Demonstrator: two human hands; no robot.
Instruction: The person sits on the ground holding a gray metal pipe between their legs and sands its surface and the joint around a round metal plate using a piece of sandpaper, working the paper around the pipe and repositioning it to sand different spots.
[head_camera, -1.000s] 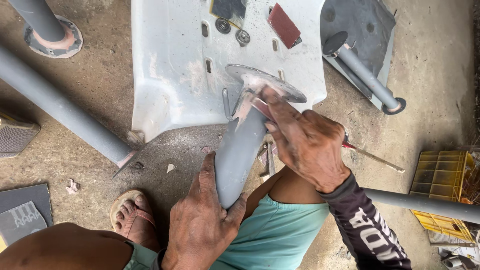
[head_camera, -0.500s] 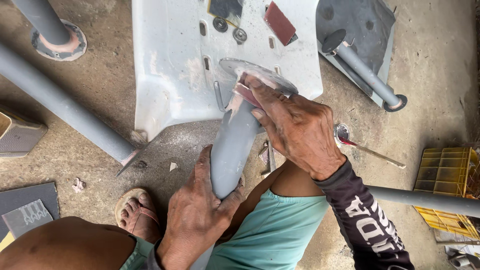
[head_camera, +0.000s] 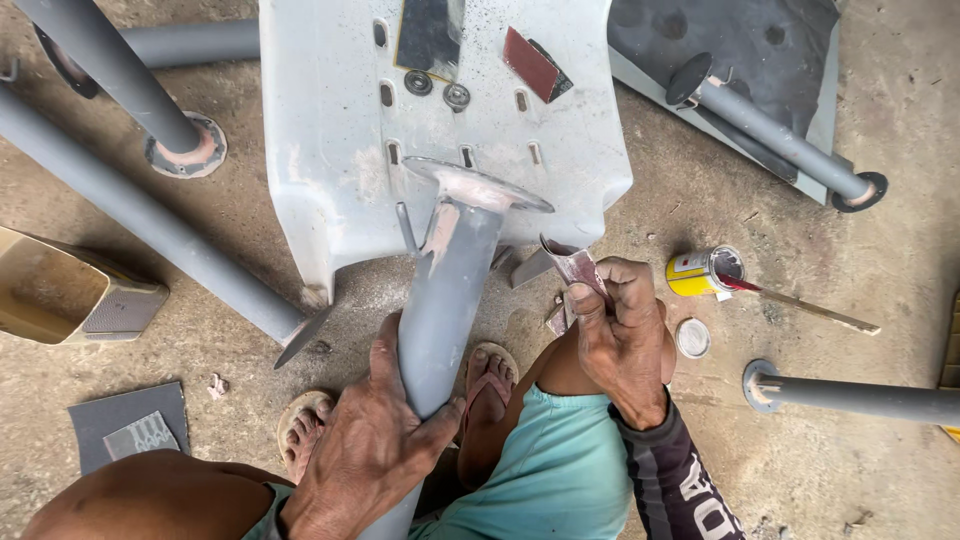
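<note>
The left hand (head_camera: 375, 440) wraps around the lower shaft of a grey metal pipe leg (head_camera: 445, 300), fingers and thumb closed on it, apparently to steady it. The pipe slants from the person's lap at 6 o'clock up toward the middle of the view, and its round flange (head_camera: 478, 185) seems to rest against the edge of a pale grey plastic seat shell (head_camera: 340, 150) lying on the concrete floor (head_camera: 880, 260); that prop would keep the shaft from rolling. The flange rim and the shaft's upper end show bare, pinkish patches.

The right hand (head_camera: 620, 335), at 3 o'clock of the pipe and clear of it, pinches a folded scrap of sandpaper (head_camera: 570, 268) between thumb and fingers.

A small yellow tin (head_camera: 700, 272) lies open on its side at 3 o'clock, within arm's reach, a stick (head_camera: 810, 308) poking from its mouth and its round lid (head_camera: 692, 338) beside it. More grey pipes (head_camera: 150, 230) lie around from 9 to 11 o'clock, and spare sandpaper sheets (head_camera: 530, 62) sit on the shell at 12 o'clock.
</note>
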